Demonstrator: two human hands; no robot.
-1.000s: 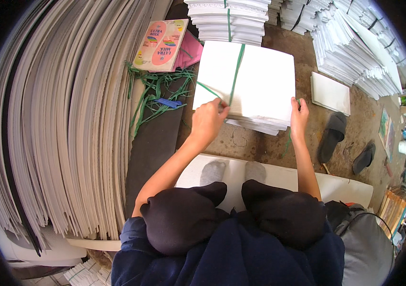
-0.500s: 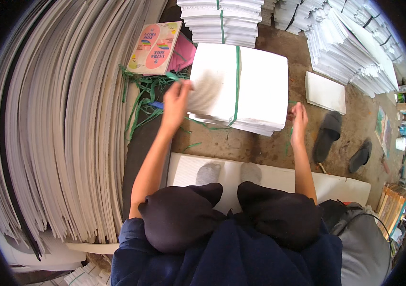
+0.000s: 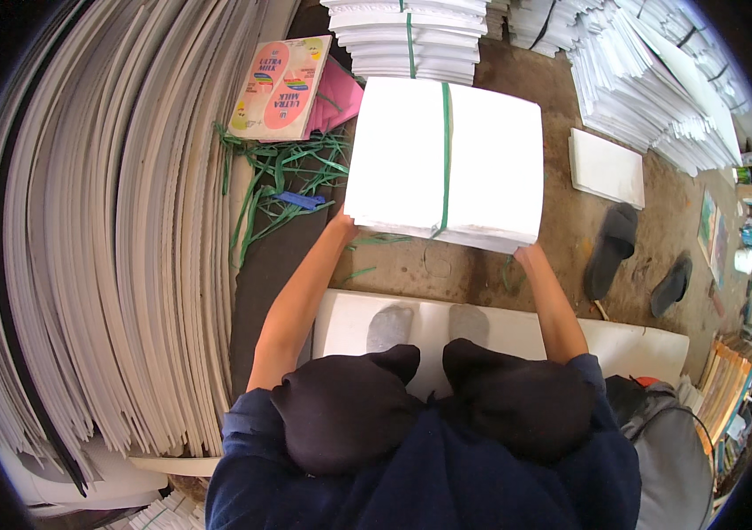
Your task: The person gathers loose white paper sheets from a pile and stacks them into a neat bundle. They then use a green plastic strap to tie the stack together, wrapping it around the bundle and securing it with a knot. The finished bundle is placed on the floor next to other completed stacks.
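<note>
A thick bundle of white sheets [image 3: 398, 163], tied round the middle with a green plastic strap [image 3: 446, 146], is in front of me. My left hand [image 3: 343, 226] grips its near left corner, and my right hand [image 3: 526, 254] has its near right corner. Most fingers of both hands are hidden beneath or behind the stack. Whether the bundle is fully off the floor I cannot tell. Left of it lies a tangle of green strap pieces [image 3: 274, 168] with a blue tool handle [image 3: 302, 200] on top.
Tall sheets [image 3: 120, 221] line the left side. Behind the bundle rises a tied white stack [image 3: 407, 44]; more piles [image 3: 632, 88] stand far right. A printed carton piece [image 3: 279, 88], a small white stack [image 3: 606, 168], dark slippers [image 3: 610, 252] and a white board [image 3: 623, 349] lie around.
Both hands have moved from beside the bundle to its near lower corners and taken hold of it. A green strip no longer shows at my left hand. The bundle appears slightly larger and shifted.
</note>
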